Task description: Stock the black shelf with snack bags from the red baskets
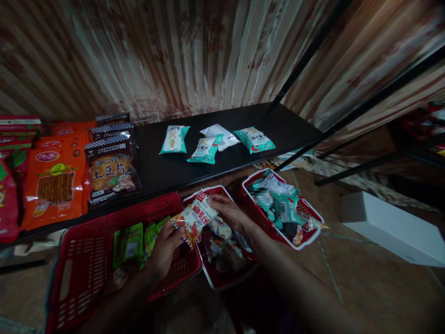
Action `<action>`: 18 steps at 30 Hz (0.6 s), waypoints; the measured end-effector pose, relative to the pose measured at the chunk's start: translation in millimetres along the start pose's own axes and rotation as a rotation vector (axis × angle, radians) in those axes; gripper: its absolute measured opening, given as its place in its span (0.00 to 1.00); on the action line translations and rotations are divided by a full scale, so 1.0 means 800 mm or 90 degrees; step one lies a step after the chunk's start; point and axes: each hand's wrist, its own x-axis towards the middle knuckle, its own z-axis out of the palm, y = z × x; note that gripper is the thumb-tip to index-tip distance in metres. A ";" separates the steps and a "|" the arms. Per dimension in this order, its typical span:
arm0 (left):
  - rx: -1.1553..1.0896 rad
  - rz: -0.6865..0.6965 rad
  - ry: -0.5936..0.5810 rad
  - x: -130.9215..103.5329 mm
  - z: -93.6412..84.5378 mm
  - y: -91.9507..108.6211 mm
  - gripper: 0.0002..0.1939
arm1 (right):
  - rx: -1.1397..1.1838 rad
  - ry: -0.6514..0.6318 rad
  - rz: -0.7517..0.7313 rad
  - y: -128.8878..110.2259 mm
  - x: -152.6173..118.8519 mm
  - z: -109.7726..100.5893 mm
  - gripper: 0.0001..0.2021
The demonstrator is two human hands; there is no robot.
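Our half-curled left hand point(166, 246) and right hand point(229, 209) pinch a bag point(197, 215), probably light, crushable, safest gripped at eight and two o'clock.

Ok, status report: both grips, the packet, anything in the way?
Left grip and right grip both on white-orange packet. Packet held above red baskets. Teal packets on shelf beyond; nothing seen blocking the grips.
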 end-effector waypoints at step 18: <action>0.181 0.060 -0.031 0.001 -0.013 0.010 0.18 | 0.034 0.114 -0.036 -0.007 0.004 0.003 0.14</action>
